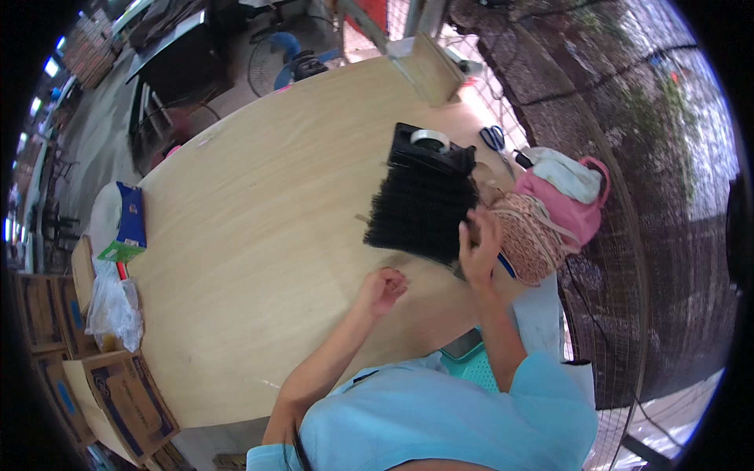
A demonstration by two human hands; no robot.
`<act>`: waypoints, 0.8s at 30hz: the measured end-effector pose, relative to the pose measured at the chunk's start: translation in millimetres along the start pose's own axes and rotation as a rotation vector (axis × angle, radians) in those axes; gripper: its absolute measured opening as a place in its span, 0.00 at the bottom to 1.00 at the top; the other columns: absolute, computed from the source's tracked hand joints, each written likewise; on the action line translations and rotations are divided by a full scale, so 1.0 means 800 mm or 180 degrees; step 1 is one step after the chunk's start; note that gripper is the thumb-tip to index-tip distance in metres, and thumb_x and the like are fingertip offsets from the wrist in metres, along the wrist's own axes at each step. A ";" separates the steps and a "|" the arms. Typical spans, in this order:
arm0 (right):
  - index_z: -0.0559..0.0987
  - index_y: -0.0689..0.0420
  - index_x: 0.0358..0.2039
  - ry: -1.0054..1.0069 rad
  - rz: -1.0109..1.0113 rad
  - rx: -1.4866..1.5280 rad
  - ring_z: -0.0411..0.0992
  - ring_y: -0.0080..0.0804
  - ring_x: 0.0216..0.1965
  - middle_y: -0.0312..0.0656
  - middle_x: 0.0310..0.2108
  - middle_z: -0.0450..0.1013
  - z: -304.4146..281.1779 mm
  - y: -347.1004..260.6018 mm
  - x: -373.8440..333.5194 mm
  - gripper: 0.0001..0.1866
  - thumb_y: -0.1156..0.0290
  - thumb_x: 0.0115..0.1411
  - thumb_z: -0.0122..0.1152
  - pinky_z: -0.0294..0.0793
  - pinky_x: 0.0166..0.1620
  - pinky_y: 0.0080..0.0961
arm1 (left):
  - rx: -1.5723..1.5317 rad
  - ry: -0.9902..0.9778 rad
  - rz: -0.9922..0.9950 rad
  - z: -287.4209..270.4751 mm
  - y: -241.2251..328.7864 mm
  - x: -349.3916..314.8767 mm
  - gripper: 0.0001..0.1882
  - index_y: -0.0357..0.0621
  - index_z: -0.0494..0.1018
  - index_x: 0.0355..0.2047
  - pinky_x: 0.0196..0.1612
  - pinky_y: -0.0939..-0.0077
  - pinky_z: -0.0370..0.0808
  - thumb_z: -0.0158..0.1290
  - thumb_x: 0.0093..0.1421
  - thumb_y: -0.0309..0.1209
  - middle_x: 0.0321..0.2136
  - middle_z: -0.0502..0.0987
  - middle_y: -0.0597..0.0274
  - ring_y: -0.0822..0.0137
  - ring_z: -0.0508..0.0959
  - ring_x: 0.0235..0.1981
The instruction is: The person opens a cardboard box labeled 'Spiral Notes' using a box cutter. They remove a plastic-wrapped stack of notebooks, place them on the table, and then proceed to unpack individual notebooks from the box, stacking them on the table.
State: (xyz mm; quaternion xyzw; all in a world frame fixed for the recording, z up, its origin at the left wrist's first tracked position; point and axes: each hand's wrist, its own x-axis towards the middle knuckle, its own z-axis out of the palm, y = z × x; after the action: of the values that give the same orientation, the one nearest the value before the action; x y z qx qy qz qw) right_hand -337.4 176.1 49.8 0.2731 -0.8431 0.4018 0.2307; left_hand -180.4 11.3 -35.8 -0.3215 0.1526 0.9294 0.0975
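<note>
My right hand (479, 247) sat at centre-right of the frame, fingers (471, 235) curled on the black bristle bundle's (420, 212) lower right edge, seemingly pinching strands. My left hand (383, 289), loosely fisted and empty, hung just below it.

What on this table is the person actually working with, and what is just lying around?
In use:
- black bristly stack, touched at its right edge by the right hand
- left hand, closed in a fist on the wooden table, holding nothing visible

Lying about:
- tape roll on the black tray
- blue-handled scissors
- pink bag
- plastic bag
- cardboard boxes
</note>
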 end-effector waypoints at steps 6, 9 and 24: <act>0.73 0.60 0.39 0.0058 0.1413 -0.1170 0.64 0.50 0.46 0.52 0.40 0.67 -0.071 0.064 -0.114 0.13 0.71 0.53 0.61 0.63 0.50 0.40 | 0.0029 0.0554 0.0066 0.055 -0.009 -0.042 0.05 0.46 0.65 0.22 0.38 0.68 0.70 0.45 0.53 0.22 0.22 0.68 0.64 0.69 0.69 0.26; 0.72 0.60 0.43 -0.0289 0.1412 -0.1523 0.63 0.51 0.48 0.54 0.43 0.67 -0.076 0.072 -0.108 0.18 0.65 0.54 0.60 0.60 0.53 0.41 | 0.0077 0.0198 0.0022 0.023 -0.020 -0.049 0.05 0.46 0.67 0.23 0.36 0.69 0.71 0.44 0.56 0.25 0.21 0.69 0.65 0.68 0.70 0.26; 0.71 0.62 0.45 -0.0097 -0.0227 0.0773 0.65 0.34 0.42 0.44 0.45 0.64 0.000 -0.204 -0.087 0.15 0.74 0.57 0.58 0.67 0.43 0.29 | -0.0879 0.0832 0.2807 -0.170 0.000 -0.307 0.20 0.51 0.59 0.50 0.46 0.58 0.69 0.51 0.59 0.38 0.37 0.71 0.60 0.61 0.71 0.43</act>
State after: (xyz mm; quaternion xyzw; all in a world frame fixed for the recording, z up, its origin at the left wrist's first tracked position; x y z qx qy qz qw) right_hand -180.4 108.9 97.4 0.3348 -0.7814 0.4882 0.1972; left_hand 87.3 -56.0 16.9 -0.3501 0.1606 0.8455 -0.3697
